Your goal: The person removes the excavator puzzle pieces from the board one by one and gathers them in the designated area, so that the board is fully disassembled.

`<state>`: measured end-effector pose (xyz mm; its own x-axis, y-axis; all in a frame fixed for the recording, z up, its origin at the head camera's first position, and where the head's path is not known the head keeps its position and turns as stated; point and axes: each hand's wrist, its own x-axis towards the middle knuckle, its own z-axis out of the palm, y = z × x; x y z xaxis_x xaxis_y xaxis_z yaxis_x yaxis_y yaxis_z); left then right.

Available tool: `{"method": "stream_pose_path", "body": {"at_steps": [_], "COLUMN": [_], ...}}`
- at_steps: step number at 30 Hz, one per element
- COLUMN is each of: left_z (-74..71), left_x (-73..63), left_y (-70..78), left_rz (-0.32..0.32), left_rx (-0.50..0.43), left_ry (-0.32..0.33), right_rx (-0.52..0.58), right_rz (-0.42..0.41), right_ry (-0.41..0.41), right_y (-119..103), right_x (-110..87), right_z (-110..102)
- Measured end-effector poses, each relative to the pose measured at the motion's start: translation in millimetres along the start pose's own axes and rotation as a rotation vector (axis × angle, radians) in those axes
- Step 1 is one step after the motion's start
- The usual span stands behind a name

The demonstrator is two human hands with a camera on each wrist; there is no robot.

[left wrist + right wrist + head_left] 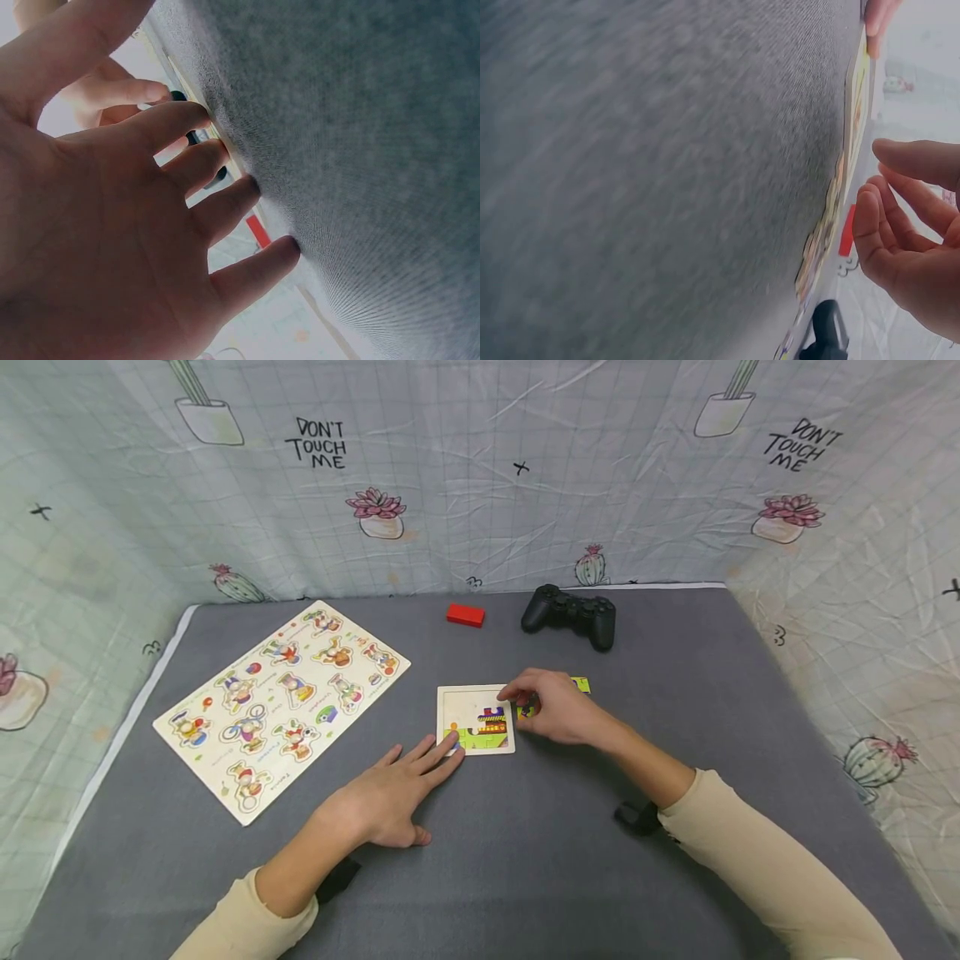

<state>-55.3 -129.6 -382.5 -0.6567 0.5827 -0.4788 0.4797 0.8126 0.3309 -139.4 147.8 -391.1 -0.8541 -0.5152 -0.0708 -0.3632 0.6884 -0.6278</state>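
Note:
A small square puzzle board (476, 692) lies on the table, its lower part filled with green, red and purple pieces. My left hand (397, 789) is spread flat, its fingertips touching the board's lower left corner. Over the board's right edge is my right hand (558, 706), fingers loosely bent. In the right wrist view its thumb (919, 159) and fingers hold nothing that I can see. Loose puzzle pieces (821, 232) lie on the cloth beside the board. One yellow-green piece (581, 684) shows behind the right hand, which partly covers others.
A large wooden picture puzzle (281, 710) lies at an angle on the left. Behind the small board are a red block (466, 615) and a black game controller (572, 614). Printed cloth (465, 468) hangs around the grey table (510, 877).

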Motion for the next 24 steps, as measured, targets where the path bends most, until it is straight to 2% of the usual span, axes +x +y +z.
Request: {"method": "stream_pose_path", "body": {"at_steps": [13,24], "left_z": [1.6,2.7], "left_x": [1.3,1.4], "left_y": [-0.9,-2.8], "left_rz": [-0.005,-0.001], "left_rx": [0.003,0.006], "left_ry": [0.002,0.006], "right_rx": [-0.011,-0.028], "right_rz": [-0.021,-0.043], "right_ry": [-0.107,-0.118], "right_y": [-7.8,-6.7], "right_x": [17.2,21.3], "right_z": [11.8,15.9]}}
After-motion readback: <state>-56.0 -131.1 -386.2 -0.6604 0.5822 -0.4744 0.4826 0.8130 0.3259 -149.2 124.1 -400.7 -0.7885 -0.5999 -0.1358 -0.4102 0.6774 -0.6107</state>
